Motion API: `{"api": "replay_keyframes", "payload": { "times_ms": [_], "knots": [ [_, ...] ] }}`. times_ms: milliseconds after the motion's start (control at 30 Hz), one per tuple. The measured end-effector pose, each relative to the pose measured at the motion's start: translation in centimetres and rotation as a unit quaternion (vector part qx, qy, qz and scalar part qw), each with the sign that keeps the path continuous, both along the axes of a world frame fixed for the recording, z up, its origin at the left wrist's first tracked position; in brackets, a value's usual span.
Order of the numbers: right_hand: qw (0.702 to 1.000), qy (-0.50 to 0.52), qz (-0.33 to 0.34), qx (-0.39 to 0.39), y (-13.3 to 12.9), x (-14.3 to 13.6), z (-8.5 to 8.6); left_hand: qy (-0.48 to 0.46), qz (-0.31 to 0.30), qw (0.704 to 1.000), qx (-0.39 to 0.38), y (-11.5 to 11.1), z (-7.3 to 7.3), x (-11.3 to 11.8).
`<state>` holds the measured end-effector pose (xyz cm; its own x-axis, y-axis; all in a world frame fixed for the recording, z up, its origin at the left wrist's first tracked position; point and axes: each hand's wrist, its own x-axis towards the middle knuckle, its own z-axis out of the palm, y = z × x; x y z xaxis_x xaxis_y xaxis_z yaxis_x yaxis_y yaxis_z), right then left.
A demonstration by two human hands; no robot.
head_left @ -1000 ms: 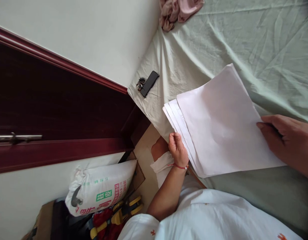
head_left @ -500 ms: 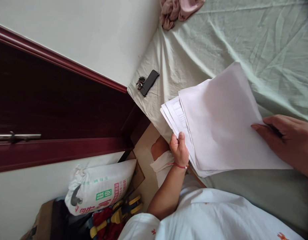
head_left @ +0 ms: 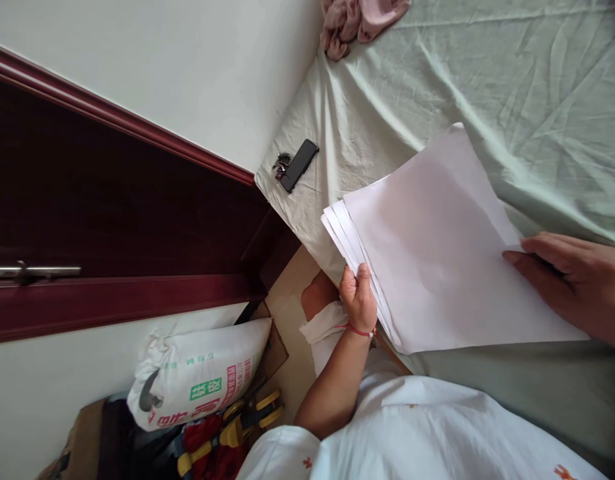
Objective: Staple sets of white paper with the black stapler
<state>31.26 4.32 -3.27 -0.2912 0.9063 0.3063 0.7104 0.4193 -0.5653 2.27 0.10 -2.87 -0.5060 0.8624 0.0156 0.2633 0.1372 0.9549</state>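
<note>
A stack of white paper sheets [head_left: 437, 253] is held over the edge of the bed, its sheets slightly fanned at the left side. My left hand [head_left: 358, 299], with a red string bracelet at the wrist, pinches the stack's left lower edge, thumb on top and fingers hidden beneath. At the right side, my right hand [head_left: 567, 273] grips the edge of the sheets between thumb and fingers. The top sheet looks blank and bows a little.
Pale green cloth [head_left: 537, 87] covers the bed. On its far left corner lie a black phone [head_left: 300, 165] and keys [head_left: 282, 165]. Pink fabric [head_left: 357, 23] is bunched at the back. Left are a dark red door [head_left: 137, 207] and a white printed sack [head_left: 207, 373].
The top sheet has shifted left and down over the stack, covering the printed lines that showed at the left. My left hand stays in nearly the same place.
</note>
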Motion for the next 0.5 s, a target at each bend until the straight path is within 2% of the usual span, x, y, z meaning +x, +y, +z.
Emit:
{"api": "replay_keyframes", "payload": {
  "times_ms": [500],
  "knots": [
    [0.997,0.016,0.048,0.053,0.14,0.05,0.24,-0.023,-0.006,0.999,0.022,0.07,0.07,0.16]
  ]
}}
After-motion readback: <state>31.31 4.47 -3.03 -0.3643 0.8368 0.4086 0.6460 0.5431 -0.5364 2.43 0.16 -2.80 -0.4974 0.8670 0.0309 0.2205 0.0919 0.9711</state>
